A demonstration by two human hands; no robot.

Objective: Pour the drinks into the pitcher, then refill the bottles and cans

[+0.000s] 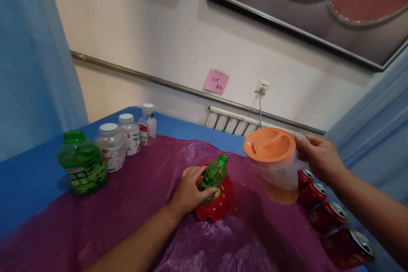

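Observation:
My left hand (pixel 190 190) is wrapped round a small green plastic bottle (pixel 216 174), which has no cap and leans a little to the right. Under the bottle is a red dish with a scalloped rim (pixel 214 212). My right hand (pixel 320 156) grips the handle of a clear pitcher (pixel 274 174) with an orange lid (pixel 269 145). Amber liquid (pixel 282 195) shows in the pitcher's lower part. It is held up to the right of the bottle, apart from it.
On the left stand a large green jar (pixel 83 168), two white-capped jars (pixel 111 151) and a clear bottle (pixel 148 125). Several red cans (pixel 328 216) line the right side. Purple plastic sheet (pixel 134 212) covers the blue table (pixel 28 182). A socket (pixel 262 87) is on the wall.

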